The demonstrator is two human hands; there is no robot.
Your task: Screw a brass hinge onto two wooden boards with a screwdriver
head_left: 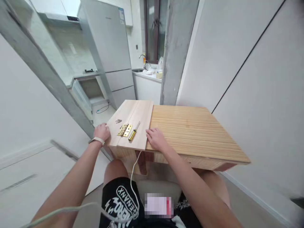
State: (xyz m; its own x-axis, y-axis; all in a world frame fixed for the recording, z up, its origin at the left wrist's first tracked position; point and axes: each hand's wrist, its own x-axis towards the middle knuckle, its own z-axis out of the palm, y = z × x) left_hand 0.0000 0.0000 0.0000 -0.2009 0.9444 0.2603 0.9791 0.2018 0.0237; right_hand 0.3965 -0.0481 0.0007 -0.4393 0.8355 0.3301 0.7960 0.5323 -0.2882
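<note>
Two pale wooden boards lie side by side on the left part of a slatted wooden table. On the boards rest a brass hinge, a yellow-and-black screwdriver and a few small dark screws. My left hand grips the left edge of the boards, fingers curled over it. My right hand lies flat on the table with its fingers touching the boards' right edge, fingers spread.
A grey pillar stands behind the table, a white wall at the right. A kitchen with a fridge, sink counter and open cabinet lies beyond. A white cable hangs over my lap.
</note>
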